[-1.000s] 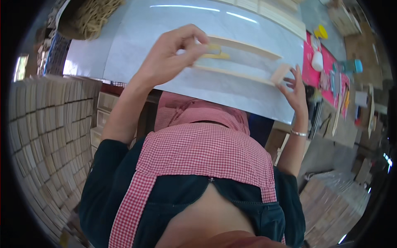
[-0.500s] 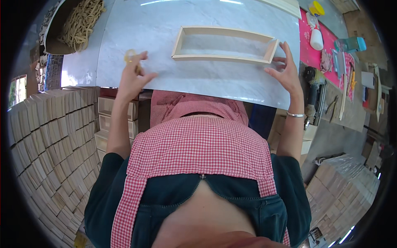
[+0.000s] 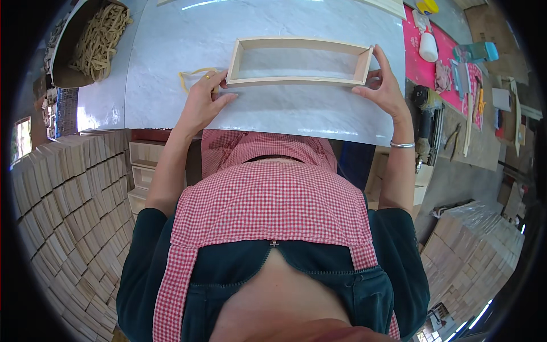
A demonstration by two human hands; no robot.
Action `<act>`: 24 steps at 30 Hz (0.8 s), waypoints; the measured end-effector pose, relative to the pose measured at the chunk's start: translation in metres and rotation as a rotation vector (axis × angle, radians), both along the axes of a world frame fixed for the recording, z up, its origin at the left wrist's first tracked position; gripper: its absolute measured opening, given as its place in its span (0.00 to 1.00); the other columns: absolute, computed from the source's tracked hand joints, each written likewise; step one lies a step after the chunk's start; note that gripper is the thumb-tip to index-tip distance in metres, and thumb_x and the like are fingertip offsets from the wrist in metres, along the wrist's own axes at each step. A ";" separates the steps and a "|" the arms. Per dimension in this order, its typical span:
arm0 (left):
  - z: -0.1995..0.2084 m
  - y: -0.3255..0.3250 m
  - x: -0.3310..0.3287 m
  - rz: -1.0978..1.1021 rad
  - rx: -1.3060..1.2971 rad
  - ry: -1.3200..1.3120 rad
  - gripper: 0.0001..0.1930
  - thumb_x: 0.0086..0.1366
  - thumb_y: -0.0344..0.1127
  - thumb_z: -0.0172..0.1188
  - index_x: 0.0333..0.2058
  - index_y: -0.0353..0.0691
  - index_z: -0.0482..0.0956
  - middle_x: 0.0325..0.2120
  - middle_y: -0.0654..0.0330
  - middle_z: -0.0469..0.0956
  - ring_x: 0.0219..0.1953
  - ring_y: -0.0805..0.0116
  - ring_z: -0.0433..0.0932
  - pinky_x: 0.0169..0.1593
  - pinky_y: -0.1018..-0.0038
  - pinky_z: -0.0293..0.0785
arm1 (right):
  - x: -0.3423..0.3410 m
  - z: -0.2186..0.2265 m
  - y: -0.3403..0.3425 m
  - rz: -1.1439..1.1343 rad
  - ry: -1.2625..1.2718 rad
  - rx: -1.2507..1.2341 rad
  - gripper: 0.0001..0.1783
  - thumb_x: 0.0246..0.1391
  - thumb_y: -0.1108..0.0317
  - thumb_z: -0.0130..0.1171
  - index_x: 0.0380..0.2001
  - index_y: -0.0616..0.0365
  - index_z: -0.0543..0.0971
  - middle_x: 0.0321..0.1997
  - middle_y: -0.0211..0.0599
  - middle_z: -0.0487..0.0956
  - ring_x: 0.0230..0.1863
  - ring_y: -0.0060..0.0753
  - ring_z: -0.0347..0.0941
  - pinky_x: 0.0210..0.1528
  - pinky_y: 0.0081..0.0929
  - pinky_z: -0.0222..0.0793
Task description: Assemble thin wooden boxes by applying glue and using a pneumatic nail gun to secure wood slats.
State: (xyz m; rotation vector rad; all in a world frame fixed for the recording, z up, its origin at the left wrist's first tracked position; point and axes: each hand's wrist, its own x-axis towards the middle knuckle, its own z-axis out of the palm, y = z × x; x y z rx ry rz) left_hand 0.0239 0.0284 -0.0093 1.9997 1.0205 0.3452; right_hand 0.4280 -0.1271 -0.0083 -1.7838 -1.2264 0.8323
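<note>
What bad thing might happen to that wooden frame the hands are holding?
The wooden frame is thin and open; squeezed unevenly between the left hand and right hand, its corners might shift out of square. The rubber band beside the left hand might get caught under the frame.

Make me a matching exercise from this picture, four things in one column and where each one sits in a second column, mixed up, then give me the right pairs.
Things:
1. wooden frame
2. rubber band
3. white glue bottle
4. box of rubber bands

Places:
A. on the pink mat at the far right
B. at the far left corner, beside the grey board
C. flat on the grey board, between the left hand and the right hand
D. loose on the board, just beyond the left hand's fingers

Pairs: 1-C, 2-D, 3-A, 4-B
</note>
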 end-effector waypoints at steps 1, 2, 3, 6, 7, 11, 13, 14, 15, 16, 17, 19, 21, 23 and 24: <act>-0.001 0.000 0.000 0.004 0.000 -0.002 0.27 0.59 0.27 0.67 0.58 0.35 0.77 0.32 0.63 0.72 0.25 0.74 0.60 0.30 0.77 0.61 | 0.002 0.001 0.001 0.012 0.002 -0.016 0.62 0.35 0.71 0.80 0.74 0.52 0.57 0.71 0.43 0.66 0.45 0.34 0.71 0.45 0.24 0.73; -0.001 0.000 0.001 0.009 0.000 -0.003 0.26 0.59 0.27 0.66 0.58 0.35 0.77 0.32 0.62 0.72 0.25 0.73 0.60 0.30 0.77 0.61 | 0.004 0.001 0.002 0.024 0.005 -0.032 0.62 0.35 0.72 0.79 0.74 0.52 0.57 0.71 0.43 0.66 0.44 0.34 0.72 0.45 0.24 0.73; -0.002 0.001 0.001 0.014 0.000 -0.005 0.26 0.59 0.26 0.66 0.58 0.35 0.77 0.31 0.62 0.72 0.25 0.73 0.60 0.30 0.77 0.61 | 0.005 0.001 0.002 0.036 0.008 -0.048 0.62 0.35 0.72 0.79 0.74 0.52 0.57 0.71 0.44 0.67 0.44 0.34 0.72 0.44 0.24 0.73; -0.004 0.001 0.001 0.021 0.013 -0.010 0.25 0.60 0.26 0.64 0.57 0.34 0.78 0.30 0.62 0.72 0.25 0.73 0.60 0.31 0.76 0.61 | 0.004 0.002 0.002 0.052 0.024 -0.060 0.61 0.35 0.73 0.79 0.74 0.52 0.57 0.70 0.44 0.67 0.44 0.34 0.72 0.45 0.25 0.74; -0.005 0.002 0.000 0.022 0.028 -0.015 0.24 0.60 0.26 0.64 0.57 0.34 0.78 0.30 0.62 0.73 0.25 0.72 0.61 0.31 0.76 0.61 | 0.003 0.002 0.001 0.053 0.037 -0.055 0.61 0.36 0.74 0.78 0.74 0.52 0.57 0.70 0.44 0.67 0.44 0.34 0.72 0.45 0.25 0.74; -0.006 0.003 0.002 0.019 0.058 -0.034 0.22 0.61 0.26 0.63 0.55 0.34 0.79 0.30 0.61 0.73 0.25 0.71 0.62 0.31 0.75 0.62 | 0.001 0.001 0.001 0.057 0.070 -0.050 0.60 0.37 0.75 0.77 0.74 0.52 0.57 0.70 0.44 0.67 0.44 0.36 0.73 0.47 0.28 0.75; -0.001 0.002 0.003 0.014 0.074 -0.051 0.21 0.61 0.26 0.62 0.54 0.33 0.79 0.30 0.61 0.74 0.25 0.71 0.64 0.31 0.74 0.63 | 0.001 0.000 0.004 0.058 0.083 -0.048 0.59 0.37 0.76 0.76 0.74 0.53 0.57 0.70 0.44 0.67 0.45 0.36 0.73 0.49 0.29 0.75; 0.000 0.002 0.004 0.012 0.082 -0.059 0.20 0.61 0.26 0.62 0.54 0.33 0.79 0.31 0.61 0.75 0.25 0.70 0.64 0.31 0.74 0.63 | 0.001 -0.001 0.006 0.060 0.091 -0.047 0.59 0.37 0.76 0.76 0.74 0.53 0.58 0.70 0.44 0.67 0.45 0.37 0.73 0.50 0.30 0.76; -0.001 0.001 0.003 0.026 0.082 -0.048 0.20 0.61 0.26 0.62 0.54 0.33 0.79 0.31 0.61 0.75 0.25 0.70 0.64 0.31 0.74 0.63 | 0.001 -0.003 0.007 0.075 0.100 -0.048 0.59 0.37 0.76 0.76 0.74 0.53 0.58 0.70 0.44 0.67 0.45 0.37 0.73 0.50 0.30 0.76; -0.003 0.001 0.004 0.018 0.093 -0.067 0.20 0.62 0.27 0.62 0.53 0.34 0.80 0.31 0.61 0.75 0.25 0.70 0.65 0.31 0.73 0.63 | 0.003 -0.004 0.006 0.075 0.097 -0.071 0.58 0.38 0.76 0.76 0.73 0.54 0.58 0.69 0.45 0.68 0.46 0.37 0.74 0.50 0.30 0.76; -0.005 0.002 0.005 0.012 0.107 -0.087 0.19 0.62 0.27 0.62 0.52 0.34 0.80 0.31 0.61 0.76 0.25 0.69 0.65 0.32 0.73 0.64 | 0.006 -0.004 0.005 0.077 0.092 -0.091 0.57 0.38 0.76 0.77 0.73 0.55 0.59 0.68 0.45 0.69 0.48 0.38 0.75 0.51 0.31 0.77; -0.006 0.002 0.001 -0.001 0.137 -0.128 0.18 0.62 0.29 0.63 0.51 0.34 0.81 0.32 0.61 0.77 0.25 0.69 0.66 0.32 0.73 0.64 | 0.007 -0.004 0.005 0.080 0.079 -0.129 0.56 0.39 0.75 0.77 0.72 0.56 0.60 0.67 0.46 0.71 0.50 0.40 0.76 0.51 0.32 0.78; 0.002 0.001 -0.008 0.032 0.179 -0.076 0.17 0.61 0.29 0.64 0.50 0.35 0.82 0.32 0.61 0.77 0.25 0.69 0.66 0.31 0.74 0.64 | 0.007 0.000 0.000 0.060 0.044 -0.099 0.55 0.39 0.75 0.77 0.72 0.56 0.61 0.66 0.46 0.71 0.51 0.40 0.76 0.52 0.33 0.77; 0.020 0.002 -0.016 0.072 0.261 0.013 0.16 0.61 0.30 0.65 0.47 0.36 0.83 0.32 0.62 0.78 0.25 0.71 0.66 0.30 0.75 0.64 | 0.005 0.006 -0.008 -0.011 -0.035 -0.035 0.53 0.40 0.75 0.76 0.71 0.57 0.62 0.66 0.45 0.72 0.53 0.40 0.76 0.55 0.34 0.75; 0.030 0.002 -0.021 0.092 0.302 0.059 0.15 0.60 0.31 0.66 0.46 0.37 0.83 0.32 0.62 0.78 0.25 0.71 0.66 0.30 0.75 0.64 | 0.003 0.011 -0.012 -0.046 -0.074 -0.002 0.52 0.41 0.75 0.76 0.71 0.58 0.63 0.65 0.45 0.73 0.54 0.40 0.76 0.57 0.35 0.74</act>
